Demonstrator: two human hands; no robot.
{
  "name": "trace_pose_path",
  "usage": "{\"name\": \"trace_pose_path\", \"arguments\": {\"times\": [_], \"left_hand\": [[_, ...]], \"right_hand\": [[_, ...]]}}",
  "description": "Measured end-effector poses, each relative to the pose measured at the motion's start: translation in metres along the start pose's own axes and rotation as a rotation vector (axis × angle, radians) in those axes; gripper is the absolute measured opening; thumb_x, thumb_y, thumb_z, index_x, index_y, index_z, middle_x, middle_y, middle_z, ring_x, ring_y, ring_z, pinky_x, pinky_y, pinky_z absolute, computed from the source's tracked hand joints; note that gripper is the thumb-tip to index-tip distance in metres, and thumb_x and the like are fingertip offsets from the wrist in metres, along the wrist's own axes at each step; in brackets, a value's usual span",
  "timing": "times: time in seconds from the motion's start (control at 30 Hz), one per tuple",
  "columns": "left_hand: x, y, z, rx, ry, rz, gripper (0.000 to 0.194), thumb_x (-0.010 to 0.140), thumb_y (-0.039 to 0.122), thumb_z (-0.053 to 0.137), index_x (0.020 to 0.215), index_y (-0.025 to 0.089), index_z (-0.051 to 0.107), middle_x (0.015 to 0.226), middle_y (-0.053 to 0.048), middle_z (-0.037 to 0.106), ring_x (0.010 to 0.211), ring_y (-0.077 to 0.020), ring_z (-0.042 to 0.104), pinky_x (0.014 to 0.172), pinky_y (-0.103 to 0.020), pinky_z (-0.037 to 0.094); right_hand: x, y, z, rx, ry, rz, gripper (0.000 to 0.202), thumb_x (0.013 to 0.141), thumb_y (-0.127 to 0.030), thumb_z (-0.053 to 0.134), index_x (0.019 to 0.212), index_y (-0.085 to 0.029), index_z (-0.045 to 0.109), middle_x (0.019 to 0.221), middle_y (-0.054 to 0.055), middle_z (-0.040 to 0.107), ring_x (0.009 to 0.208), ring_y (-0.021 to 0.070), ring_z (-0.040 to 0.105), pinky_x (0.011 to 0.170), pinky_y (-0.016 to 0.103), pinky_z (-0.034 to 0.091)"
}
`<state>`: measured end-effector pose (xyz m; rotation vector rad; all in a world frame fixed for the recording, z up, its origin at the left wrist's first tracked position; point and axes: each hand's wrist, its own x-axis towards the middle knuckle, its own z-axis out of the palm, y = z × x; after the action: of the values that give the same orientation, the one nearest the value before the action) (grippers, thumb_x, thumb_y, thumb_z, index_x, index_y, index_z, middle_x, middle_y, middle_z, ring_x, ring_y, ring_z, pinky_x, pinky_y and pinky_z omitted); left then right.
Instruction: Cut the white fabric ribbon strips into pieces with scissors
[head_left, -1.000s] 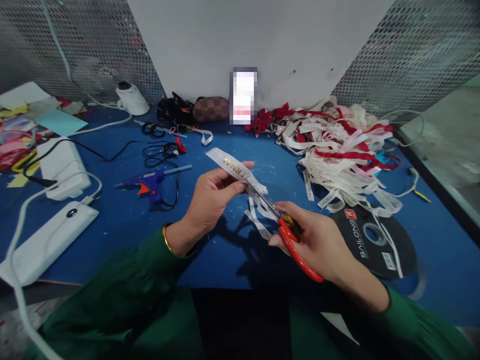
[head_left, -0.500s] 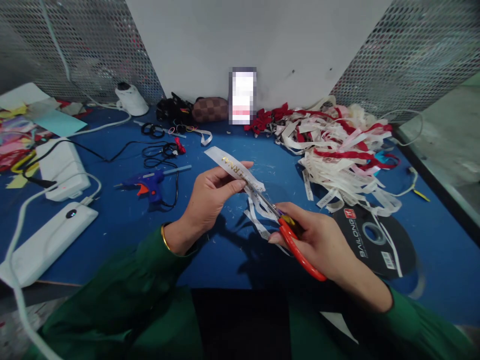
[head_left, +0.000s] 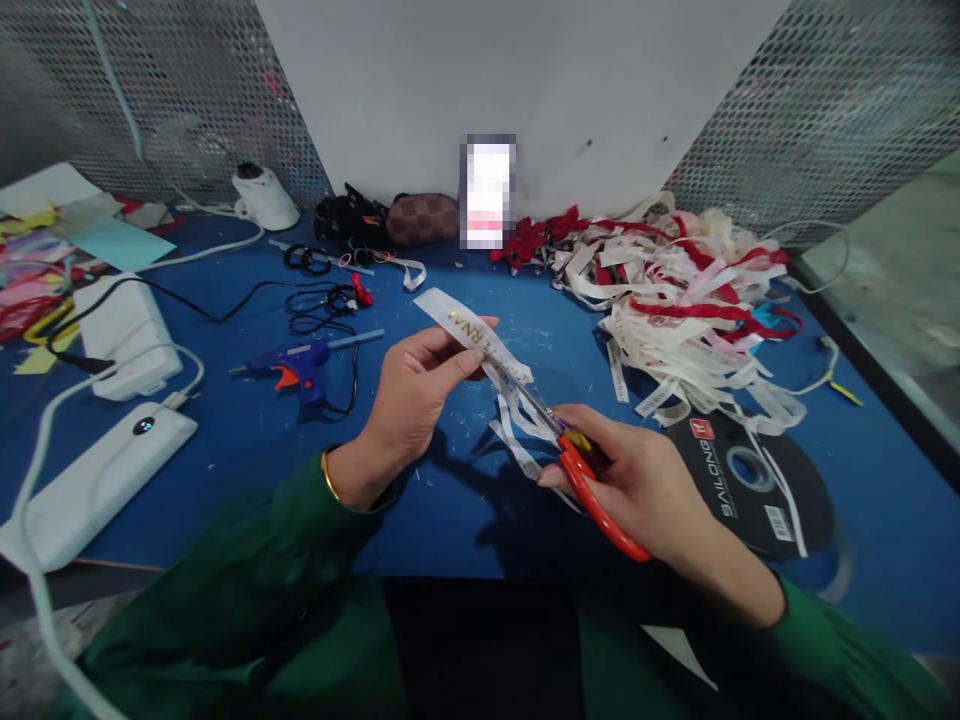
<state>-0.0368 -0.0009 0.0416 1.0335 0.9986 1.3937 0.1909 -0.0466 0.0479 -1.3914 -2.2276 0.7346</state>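
Observation:
Between thumb and fingers, my left hand (head_left: 424,390) pinches a white ribbon (head_left: 442,305) with gold lettering, tilted down to the right. My right hand (head_left: 637,470) is closed round the scissors (head_left: 592,495), which have red handles; a small yellow and purple item (head_left: 579,440) shows by its fingers, too covered to name. The scissor blades lie along the ribbon's lower end, close to my left fingertips. Thin ribbon strips (head_left: 517,455) hang or lie beneath the blades; which of them are still joined to the ribbon I cannot tell.
A blue glue gun (head_left: 300,370) lies left of my hands, near white power banks (head_left: 105,485) with cables. A heap of ribbons (head_left: 675,330) covers the back right, beside a black ribbon spool (head_left: 750,480). A phone (head_left: 487,190) leans on the back panel, near a checked pouch (head_left: 424,218).
My left fingers have slid slightly up and left along the ribbon. The scissors and my right hand stay nearly where they were; the view has shifted very little.

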Motion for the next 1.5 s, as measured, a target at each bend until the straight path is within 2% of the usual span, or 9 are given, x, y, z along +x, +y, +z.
{"name": "trace_pose_path", "arguments": {"times": [0.23,0.5,0.73,1.0,1.13,1.3,1.5], "left_hand": [[-0.0011,0.0019,0.0026,-0.026,-0.063,-0.014,0.026,0.073,0.020,0.082,0.099,0.022,0.082,0.093,-0.004,0.079,0.078,-0.0164,0.071,0.077,-0.031,0.062],[-0.0022,0.0018,0.0025,0.002,-0.067,-0.003,0.021,0.074,0.018,0.081,0.094,0.021,0.082,0.106,-0.005,0.079,0.082,-0.0171,0.071,0.078,-0.031,0.063],[-0.0012,0.0015,0.0017,0.000,-0.057,-0.004,0.022,0.073,0.018,0.081,0.095,0.020,0.082,0.106,-0.006,0.079,0.083,-0.0179,0.072,0.078,-0.032,0.063],[-0.0015,0.0032,0.0011,-0.015,-0.081,-0.010,0.023,0.077,0.020,0.079,0.100,0.021,0.081,0.096,-0.005,0.079,0.081,-0.0168,0.071,0.078,-0.030,0.061],[-0.0009,0.0030,-0.0009,-0.002,-0.051,-0.002,0.020,0.081,0.024,0.076,0.100,0.022,0.081,0.094,-0.005,0.078,0.082,-0.0170,0.070,0.077,-0.030,0.060],[0.0001,0.0011,-0.0011,-0.006,-0.017,0.025,0.019,0.080,0.023,0.078,0.099,0.023,0.082,0.095,-0.004,0.078,0.081,-0.0157,0.070,0.075,-0.028,0.060],[-0.0010,0.0009,0.0016,-0.028,-0.038,0.025,0.020,0.076,0.021,0.081,0.096,0.022,0.082,0.095,-0.005,0.079,0.079,-0.0158,0.070,0.076,-0.030,0.061]], "right_hand": [[0.0020,-0.0015,0.0011,-0.039,0.046,-0.021,0.053,0.086,-0.065,0.064,0.113,-0.020,0.068,0.069,0.001,0.067,0.054,0.0137,0.056,0.051,0.023,0.041],[-0.0013,-0.0008,0.0010,-0.016,0.019,-0.009,0.053,0.086,-0.064,0.064,0.114,-0.020,0.066,0.065,-0.002,0.063,0.051,0.0131,0.052,0.050,0.023,0.039],[0.0003,-0.0011,-0.0005,0.064,-0.047,0.020,0.051,0.089,-0.064,0.061,0.115,-0.020,0.065,0.064,-0.002,0.060,0.053,0.0137,0.052,0.051,0.024,0.040],[-0.0003,-0.0004,0.0006,0.027,-0.002,-0.018,0.053,0.088,-0.064,0.062,0.115,-0.019,0.066,0.066,-0.001,0.063,0.053,0.0135,0.053,0.052,0.024,0.041],[-0.0004,-0.0001,0.0006,0.005,0.011,-0.022,0.052,0.088,-0.065,0.062,0.113,-0.019,0.068,0.065,-0.002,0.064,0.053,0.0134,0.054,0.052,0.024,0.041],[0.0001,-0.0002,0.0011,-0.001,0.012,-0.010,0.058,0.087,-0.069,0.060,0.115,-0.019,0.068,0.065,-0.001,0.065,0.053,0.0141,0.056,0.052,0.024,0.042],[0.0002,-0.0003,0.0024,-0.016,0.034,-0.012,0.061,0.085,-0.071,0.061,0.116,-0.019,0.068,0.068,0.001,0.067,0.052,0.0140,0.056,0.051,0.024,0.043]]}}
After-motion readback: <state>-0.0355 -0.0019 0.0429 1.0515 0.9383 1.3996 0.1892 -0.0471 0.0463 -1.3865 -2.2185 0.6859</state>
